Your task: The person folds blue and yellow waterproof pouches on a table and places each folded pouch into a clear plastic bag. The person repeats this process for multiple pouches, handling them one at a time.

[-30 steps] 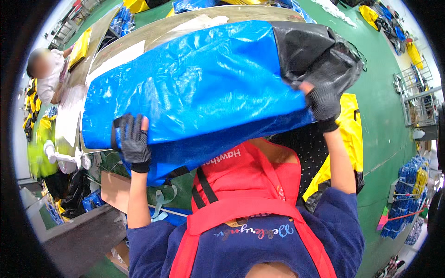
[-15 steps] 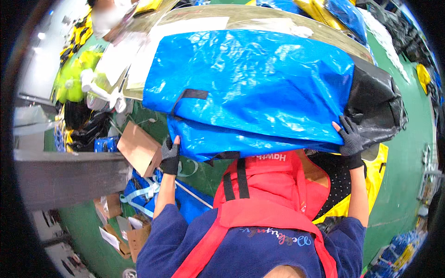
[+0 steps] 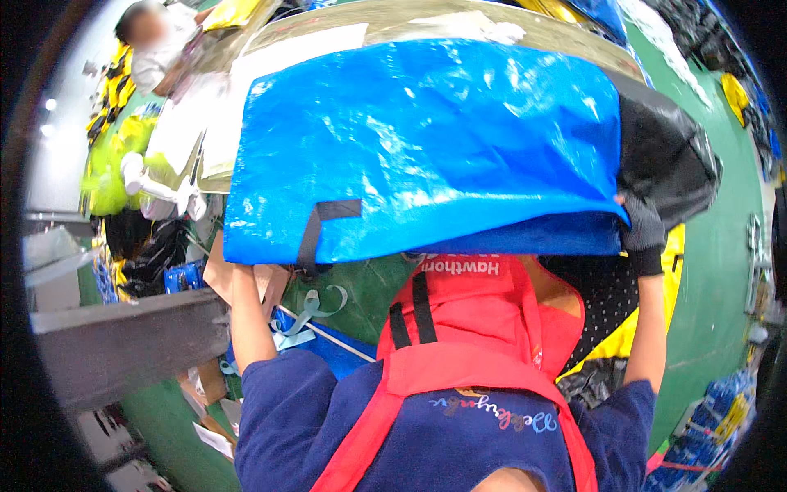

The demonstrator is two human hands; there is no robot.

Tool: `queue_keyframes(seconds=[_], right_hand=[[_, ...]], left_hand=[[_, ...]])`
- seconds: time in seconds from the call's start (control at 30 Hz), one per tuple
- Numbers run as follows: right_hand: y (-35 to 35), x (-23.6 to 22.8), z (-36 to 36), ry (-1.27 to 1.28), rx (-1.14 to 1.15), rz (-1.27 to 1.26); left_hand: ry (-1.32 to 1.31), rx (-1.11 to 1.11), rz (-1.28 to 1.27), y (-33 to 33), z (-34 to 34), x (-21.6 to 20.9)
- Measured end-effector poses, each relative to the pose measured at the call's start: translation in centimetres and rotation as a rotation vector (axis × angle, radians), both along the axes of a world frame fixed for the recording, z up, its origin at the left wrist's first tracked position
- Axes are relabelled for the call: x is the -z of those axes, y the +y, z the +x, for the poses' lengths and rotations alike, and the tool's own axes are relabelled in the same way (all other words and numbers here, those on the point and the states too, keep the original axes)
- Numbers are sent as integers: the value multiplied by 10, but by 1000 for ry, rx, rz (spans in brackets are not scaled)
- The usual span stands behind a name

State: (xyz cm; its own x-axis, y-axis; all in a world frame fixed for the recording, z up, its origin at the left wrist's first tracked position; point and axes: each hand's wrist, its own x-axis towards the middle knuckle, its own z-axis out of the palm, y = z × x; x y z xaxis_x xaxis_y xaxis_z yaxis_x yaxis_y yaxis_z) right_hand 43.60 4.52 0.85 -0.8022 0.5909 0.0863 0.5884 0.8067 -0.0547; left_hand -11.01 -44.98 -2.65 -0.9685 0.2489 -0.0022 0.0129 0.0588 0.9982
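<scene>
A large, shiny blue tarpaulin bag (image 3: 426, 139) lies spread over the table, with a black section (image 3: 664, 148) at its right end. A black webbing strap (image 3: 336, 210) shows near its lower left corner. My right hand (image 3: 644, 228), in a dark fingerless-tipped glove, grips the bag's near right edge where blue meets black. My left forearm (image 3: 251, 320) reaches under the near left corner, and the bag hides my left hand and its fingers. Along the near side, the blue edge is lifted and opens onto a darker fold (image 3: 533, 235).
A wooden table (image 3: 393, 26) with white sheets lies beneath the bag. Another person (image 3: 156, 49) is at the far left. Near my left arm are a cardboard box (image 3: 270, 283), a grey beam (image 3: 131, 353) and pale blue tape (image 3: 316, 307). Yellow material (image 3: 656, 316) lies at right.
My left hand has gone from the bag's near edge to beneath its left corner. The near left flap has dropped out of sight, and the bag's left end has shifted left and nearer.
</scene>
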Motion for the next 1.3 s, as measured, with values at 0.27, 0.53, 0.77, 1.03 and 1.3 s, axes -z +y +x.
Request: queue_keyframes(seconds=[0.27,0.53,0.77,1.03,1.3], right_hand=[[-19,17,9,1,-50,18],[-36,29,37,145,-249,53],[-44,23,60,152,-164,64],[-54,8,59,194,-65,24],[-94,-37,48,218,-59,92]], left_hand=[[-665,218,481,9,52,-67],[514,341,-1399,17,-31,-33],[1512,553,-1199,199,-31,-47],[1531,1017,-395,409,142,-85],[1618,1580,-375,516,256,-10]])
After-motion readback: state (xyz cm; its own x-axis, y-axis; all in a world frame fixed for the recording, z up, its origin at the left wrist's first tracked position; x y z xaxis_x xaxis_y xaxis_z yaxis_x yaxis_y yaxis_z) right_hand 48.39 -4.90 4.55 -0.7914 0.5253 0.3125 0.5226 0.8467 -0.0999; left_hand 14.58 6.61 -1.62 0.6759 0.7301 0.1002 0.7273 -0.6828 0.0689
